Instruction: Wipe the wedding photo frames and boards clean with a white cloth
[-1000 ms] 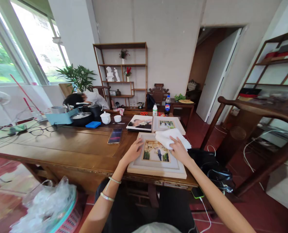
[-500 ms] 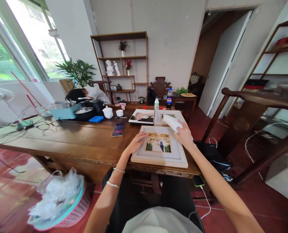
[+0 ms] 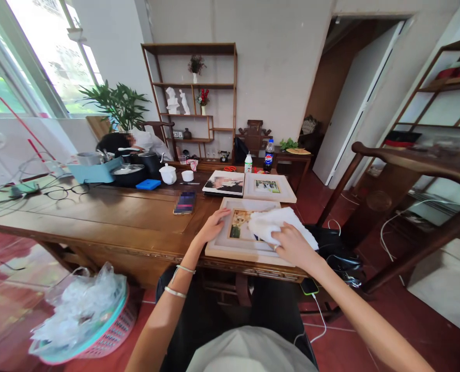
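Observation:
A light-framed picture (image 3: 219, 243) lies flat at the table's near edge, with a small photo at its centre. My left hand (image 3: 213, 226) rests with fingers stretched out on the frame's left side. In my right hand (image 3: 294, 248) is a white cloth (image 3: 288, 221), pressed onto the picture's right half and covering part of the photo. Behind it lies a second framed picture (image 3: 267, 187), and to its left a photo panel (image 3: 224, 183) on top of a dark one.
On the wooden table (image 3: 137, 222) are a phone (image 3: 184, 202), a white teapot (image 3: 168, 174), a blue box (image 3: 148, 184), glasses (image 3: 65, 191) and a cola bottle (image 3: 269, 155). A basket of plastic bags (image 3: 113, 330) stands on the floor at left. A black bag (image 3: 336, 253) sits at right; another person leans at the far left.
My right hand has brought the cloth down and nearer, from above the frame's far edge onto its right half. The cloth is more spread out. My left hand stays on the frame.

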A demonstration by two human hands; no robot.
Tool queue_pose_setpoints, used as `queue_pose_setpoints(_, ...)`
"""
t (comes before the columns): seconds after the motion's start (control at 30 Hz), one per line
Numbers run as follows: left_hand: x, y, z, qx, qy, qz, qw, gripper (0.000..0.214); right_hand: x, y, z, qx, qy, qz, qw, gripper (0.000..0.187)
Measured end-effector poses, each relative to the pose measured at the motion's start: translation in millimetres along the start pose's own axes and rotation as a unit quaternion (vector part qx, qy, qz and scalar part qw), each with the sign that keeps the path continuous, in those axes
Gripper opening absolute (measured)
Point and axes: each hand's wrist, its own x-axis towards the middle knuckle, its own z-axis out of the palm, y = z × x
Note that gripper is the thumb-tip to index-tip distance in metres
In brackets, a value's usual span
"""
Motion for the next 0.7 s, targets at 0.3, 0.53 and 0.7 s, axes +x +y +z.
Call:
queue_pose_setpoints(0.3, 5.3, -1.7, -0.4, 0.049, -0.047, 0.042, 0.997, 0.056, 23.7, 23.5, 17.5, 0.019, 0.093, 0.069, 0.993, 0.020)
queue_pose_setpoints(0.53, 5.9, -2.7, 0.8, 0.046, -0.034, 0.056, 0.997, 0.055, 79.8, 46.8, 36.1, 0.009, 0.050, 0.062, 0.997, 0.031)
queue_pose_setpoints(0.7, 6.7, 4.0, 5.2, 0.074, 0.002, 0.006, 0.997, 0.050, 58.2, 27.6, 33.8, 0.013, 0.021, 0.027, 0.999, 0.031)
